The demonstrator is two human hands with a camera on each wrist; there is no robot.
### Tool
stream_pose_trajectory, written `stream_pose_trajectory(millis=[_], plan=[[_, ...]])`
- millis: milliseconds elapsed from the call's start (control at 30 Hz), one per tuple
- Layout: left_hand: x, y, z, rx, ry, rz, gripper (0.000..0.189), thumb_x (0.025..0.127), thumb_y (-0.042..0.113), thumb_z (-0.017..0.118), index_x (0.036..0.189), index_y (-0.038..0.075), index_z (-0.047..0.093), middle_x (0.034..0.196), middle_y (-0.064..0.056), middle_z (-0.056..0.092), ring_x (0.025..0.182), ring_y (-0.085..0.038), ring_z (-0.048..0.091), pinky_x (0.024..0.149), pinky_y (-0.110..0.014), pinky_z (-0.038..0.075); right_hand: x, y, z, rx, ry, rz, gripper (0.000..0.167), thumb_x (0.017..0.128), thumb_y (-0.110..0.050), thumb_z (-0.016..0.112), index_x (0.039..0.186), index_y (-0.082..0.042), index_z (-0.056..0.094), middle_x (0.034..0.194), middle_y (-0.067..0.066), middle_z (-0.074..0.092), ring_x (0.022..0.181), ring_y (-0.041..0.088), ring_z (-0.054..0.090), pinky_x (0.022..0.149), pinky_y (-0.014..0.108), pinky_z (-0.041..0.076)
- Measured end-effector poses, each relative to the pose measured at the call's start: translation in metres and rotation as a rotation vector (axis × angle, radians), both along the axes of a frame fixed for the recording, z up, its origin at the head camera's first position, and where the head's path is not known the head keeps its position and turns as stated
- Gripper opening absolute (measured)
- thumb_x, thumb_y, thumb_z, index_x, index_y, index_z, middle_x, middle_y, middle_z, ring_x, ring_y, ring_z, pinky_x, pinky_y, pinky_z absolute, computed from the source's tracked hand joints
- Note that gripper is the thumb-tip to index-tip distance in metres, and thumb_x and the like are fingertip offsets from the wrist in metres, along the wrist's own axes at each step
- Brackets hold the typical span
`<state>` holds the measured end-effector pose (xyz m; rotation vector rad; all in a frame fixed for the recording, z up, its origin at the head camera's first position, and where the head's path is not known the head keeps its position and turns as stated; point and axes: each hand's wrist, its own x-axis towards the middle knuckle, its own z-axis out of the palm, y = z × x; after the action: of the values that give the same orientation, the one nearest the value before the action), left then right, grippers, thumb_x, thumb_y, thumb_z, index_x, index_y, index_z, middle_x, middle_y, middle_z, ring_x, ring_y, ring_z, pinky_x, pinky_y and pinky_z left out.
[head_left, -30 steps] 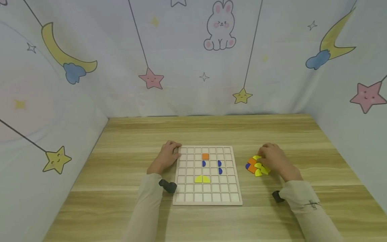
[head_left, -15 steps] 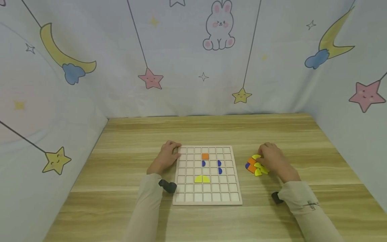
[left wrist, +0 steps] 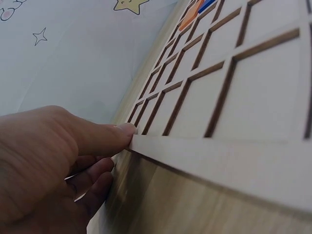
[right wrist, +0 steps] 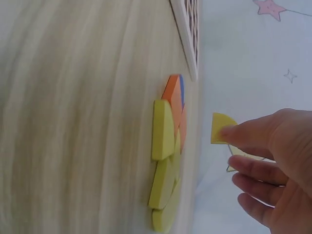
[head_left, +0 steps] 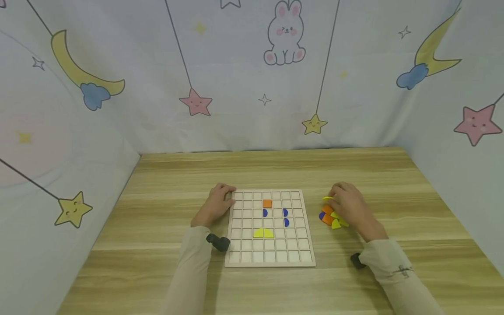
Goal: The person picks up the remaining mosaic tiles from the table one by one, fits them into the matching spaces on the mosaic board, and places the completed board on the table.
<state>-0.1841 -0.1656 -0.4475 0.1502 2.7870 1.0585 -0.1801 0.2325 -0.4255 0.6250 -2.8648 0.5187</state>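
A pale wooden grid board (head_left: pixel 270 264) lies flat on the table, with an orange square (head_left: pixel 267 203), several blue pieces (head_left: pixel 286 222) and two yellow quarter-circle pieces (head_left: pixel 268 233) in its cells. My left hand (head_left: pixel 215 202) holds the board's far left corner; in the left wrist view its thumb (left wrist: pixel 114 136) presses the rim. Just above a small pile of orange, blue and yellow pieces (head_left: pixel 327 219), my right hand (head_left: pixel 351 209) pinches a yellow quarter-circle piece (right wrist: pixel 222 127) between thumb and finger. Its other fingers are bent and hold nothing.
The wood-grain table (head_left: pixel 181 170) runs back to a white cloth wall (head_left: pixel 236 131) printed with stars, moons and a rabbit. Black wrist cameras (head_left: pixel 218 243) sit at both cuffs. The pile lies to the right of the board.
My right hand has lifted a yellow quarter-circle piece off the pile and moved slightly left and away from me. The left hand has stayed at the board's corner.
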Motion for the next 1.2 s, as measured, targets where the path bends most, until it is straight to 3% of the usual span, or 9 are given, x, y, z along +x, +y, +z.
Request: stream_pose_trajectory(millis=[333, 567, 1000, 1200], plan=[[0.001, 0.000, 0.001, -0.001, 0.004, -0.009, 0.042, 0.095, 0.013, 0.058, 0.136, 0.006, 0.051, 0.142, -0.016, 0.040, 0.134, -0.037, 0.032, 0.110, -0.054, 0.030, 0.010, -0.022, 0.010, -0.087, 0.222, 0.082, 0.017, 0.077, -0.005, 0.077, 0.089, -0.004, 0.066, 0.113, 0.018, 0.061, 0.107, 0.038, 0.054, 0.093, 0.053, 0.044], [0.001, 0.000, 0.001, -0.001, 0.007, -0.014, 0.043, 0.095, 0.014, 0.058, 0.136, 0.006, 0.050, 0.142, -0.017, 0.040, 0.134, -0.038, 0.033, 0.110, -0.054, 0.030, 0.012, -0.036, 0.013, -0.094, 0.386, 0.138, 0.021, 0.071, -0.004, 0.081, 0.084, -0.007, 0.065, 0.106, 0.016, 0.062, 0.100, 0.034, 0.058, 0.086, 0.049, 0.049], [0.002, 0.002, 0.003, 0.005, 0.001, -0.009, 0.043, 0.094, 0.013, 0.059, 0.136, 0.006, 0.051, 0.142, -0.017, 0.041, 0.134, -0.038, 0.033, 0.110, -0.053, 0.031, 0.021, -0.058, 0.015, -0.094, 0.437, 0.182, 0.020, 0.072, -0.004, 0.079, 0.085, -0.008, 0.065, 0.104, 0.013, 0.062, 0.102, 0.033, 0.057, 0.091, 0.049, 0.046], [0.001, 0.002, 0.004, 0.000, 0.000, -0.014, 0.043, 0.094, 0.013, 0.058, 0.136, 0.006, 0.050, 0.143, -0.017, 0.039, 0.135, -0.038, 0.032, 0.110, -0.054, 0.030, 0.027, -0.072, 0.012, -0.061, 0.463, 0.215, 0.019, 0.071, -0.005, 0.079, 0.083, -0.010, 0.065, 0.102, 0.010, 0.061, 0.099, 0.031, 0.059, 0.086, 0.046, 0.048]])
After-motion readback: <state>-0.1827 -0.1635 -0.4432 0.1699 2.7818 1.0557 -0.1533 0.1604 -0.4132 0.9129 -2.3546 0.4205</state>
